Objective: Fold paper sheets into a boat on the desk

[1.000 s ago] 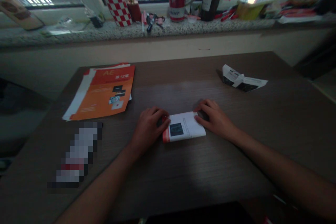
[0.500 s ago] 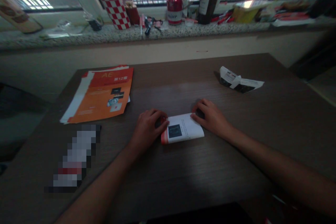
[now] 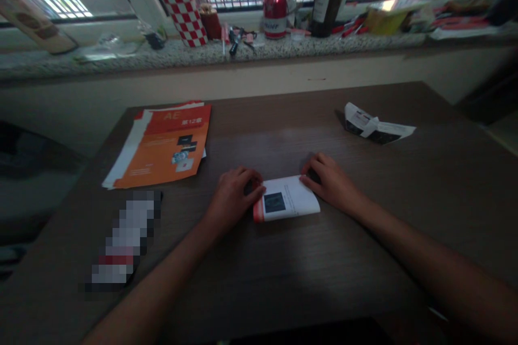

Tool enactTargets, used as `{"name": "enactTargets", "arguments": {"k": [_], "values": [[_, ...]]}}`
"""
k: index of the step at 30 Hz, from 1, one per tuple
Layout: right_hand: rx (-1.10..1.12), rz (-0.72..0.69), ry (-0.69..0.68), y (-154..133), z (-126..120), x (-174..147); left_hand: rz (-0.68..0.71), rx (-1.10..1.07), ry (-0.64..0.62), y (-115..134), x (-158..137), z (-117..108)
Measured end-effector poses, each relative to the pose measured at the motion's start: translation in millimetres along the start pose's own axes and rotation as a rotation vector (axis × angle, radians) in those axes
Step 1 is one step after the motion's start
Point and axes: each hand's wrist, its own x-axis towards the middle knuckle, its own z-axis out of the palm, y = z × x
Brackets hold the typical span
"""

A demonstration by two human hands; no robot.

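A folded sheet of paper, white with a dark printed picture and an orange-red strip at its left end, lies on the table between my hands. My left hand pinches its left end, thumb on top. At the upper right corner, my right hand grips the far edge between thumb and fingers. The near edge bulges slightly at the fold. Farther off to the right rests a folded paper piece with a white band round its middle, apart from both hands.
On the left of the table lies a stack of orange printed sheets, with a blurred-out phone-shaped object nearer me. Behind, the stone windowsill holds a red checkered box, a red flask and a dark container.
The whole view has shifted slightly, so everything sits a little further right. Both hands keep the same hold on the folded paper, which looks unchanged.
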Motion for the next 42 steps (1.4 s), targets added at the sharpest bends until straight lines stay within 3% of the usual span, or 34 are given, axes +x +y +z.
{"name": "enactTargets", "arguments": {"k": [42], "values": [[0.011, -0.028, -0.038, -0.9, -4.8, -1.8, -0.032, -0.055, 0.039, 0.9, -2.5, 1.4]]}}
